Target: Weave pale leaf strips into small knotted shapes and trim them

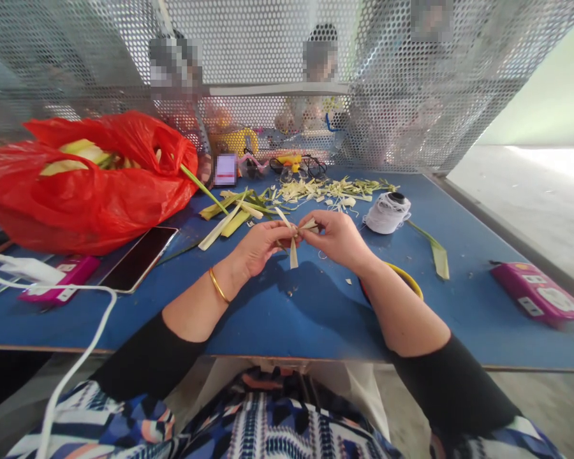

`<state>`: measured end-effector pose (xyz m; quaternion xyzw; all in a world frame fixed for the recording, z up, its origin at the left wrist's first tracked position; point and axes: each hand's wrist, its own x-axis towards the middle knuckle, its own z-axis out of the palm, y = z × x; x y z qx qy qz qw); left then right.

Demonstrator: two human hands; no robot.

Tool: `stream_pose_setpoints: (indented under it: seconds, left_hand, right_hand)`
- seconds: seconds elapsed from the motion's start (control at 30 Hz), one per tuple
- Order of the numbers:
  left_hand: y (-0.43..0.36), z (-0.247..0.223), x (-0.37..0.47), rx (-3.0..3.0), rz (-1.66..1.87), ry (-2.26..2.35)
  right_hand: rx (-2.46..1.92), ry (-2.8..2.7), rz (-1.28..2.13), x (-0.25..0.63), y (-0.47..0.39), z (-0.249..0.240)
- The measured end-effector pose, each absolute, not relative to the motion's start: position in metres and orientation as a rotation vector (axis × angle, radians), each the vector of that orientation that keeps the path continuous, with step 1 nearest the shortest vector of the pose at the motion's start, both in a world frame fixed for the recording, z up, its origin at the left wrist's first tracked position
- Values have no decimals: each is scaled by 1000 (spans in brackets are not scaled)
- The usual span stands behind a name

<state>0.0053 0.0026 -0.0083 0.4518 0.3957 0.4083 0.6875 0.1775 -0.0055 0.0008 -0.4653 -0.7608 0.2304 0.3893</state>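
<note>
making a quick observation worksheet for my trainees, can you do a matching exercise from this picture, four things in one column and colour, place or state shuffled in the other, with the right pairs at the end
Column one
1. pale leaf piece
2. thread spool
3. plastic bag
4. bangle

Column two
A. red, with its top open
B. gold, around the left wrist
C. held by the left hand and right hand
D. white, with a dark top

Right pairs: 1-C, 2-D, 3-A, 4-B

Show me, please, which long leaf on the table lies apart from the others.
The single stalked leaf right of the white thread spool; the other long leaves lie together beyond the left hand.
</note>
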Motion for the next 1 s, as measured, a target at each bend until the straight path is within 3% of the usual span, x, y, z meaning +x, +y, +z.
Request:
stream_pose_setpoints:
  seconds: [0.2,0.4,0.67,1.0]
  left_hand:
    - [5,-9,2,1032,859,920]
    - [7,-9,4,997,939,954]
    - [7,-10,3,1044,929,983]
    - [10,-11,1,993,856,933]
  right_hand:
    - [-1133,-1999,377,177,-6,0]
    - [-1025,-1951,465,181,-1,-8]
    - [-937,-2105,180,185,0,-7]
    - [-970,-2088,217,184,-2,-4]
